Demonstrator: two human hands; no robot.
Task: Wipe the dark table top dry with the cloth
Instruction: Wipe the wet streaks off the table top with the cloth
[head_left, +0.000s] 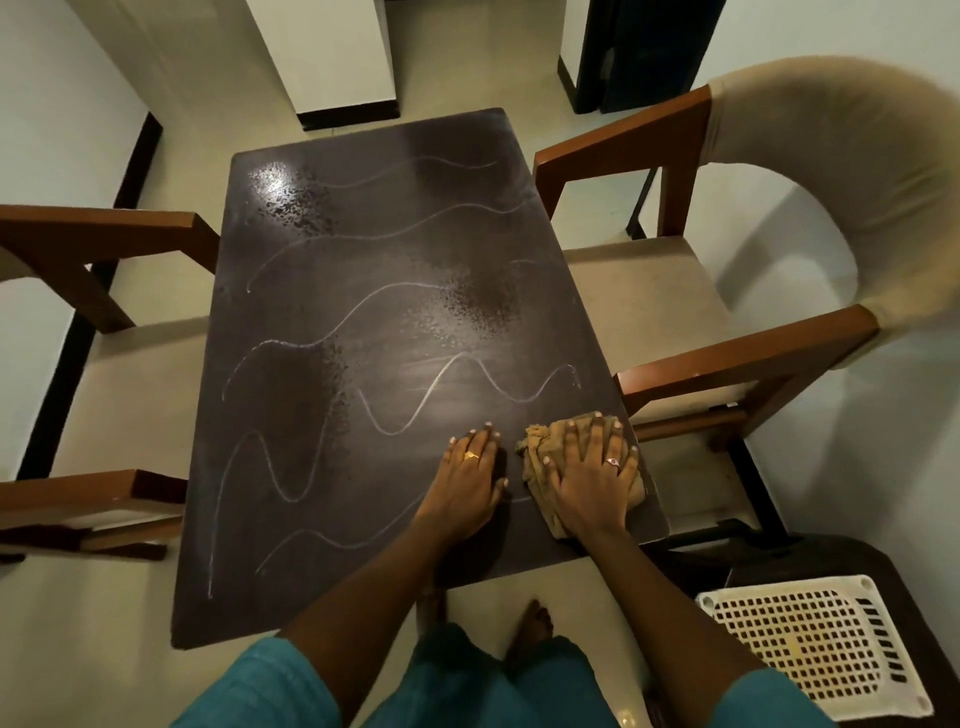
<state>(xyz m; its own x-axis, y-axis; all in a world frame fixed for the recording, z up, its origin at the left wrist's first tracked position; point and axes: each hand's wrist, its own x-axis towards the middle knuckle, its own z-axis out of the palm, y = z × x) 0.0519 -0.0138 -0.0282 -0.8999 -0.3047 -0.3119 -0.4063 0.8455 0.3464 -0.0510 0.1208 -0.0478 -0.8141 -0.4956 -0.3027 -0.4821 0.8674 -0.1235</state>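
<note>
The soft, floppy cloth (545, 462) lies at the table top's (363, 291) five o'clock corner. The right hand (592, 473) presses flat on it, fingers spread. The left hand (470, 478) rests open beside it. It probably slides best pushed from its middle.

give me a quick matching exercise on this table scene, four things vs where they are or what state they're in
Things:
1. cloth
2. left hand
3. white plastic basket
4. dark table top

States or places:
a. on the floor, near right
b. flat on the bare table
c. pressed under the right hand
d. wet patches and wavy streaks

Pairs: 1-c, 2-b, 3-a, 4-d
</note>
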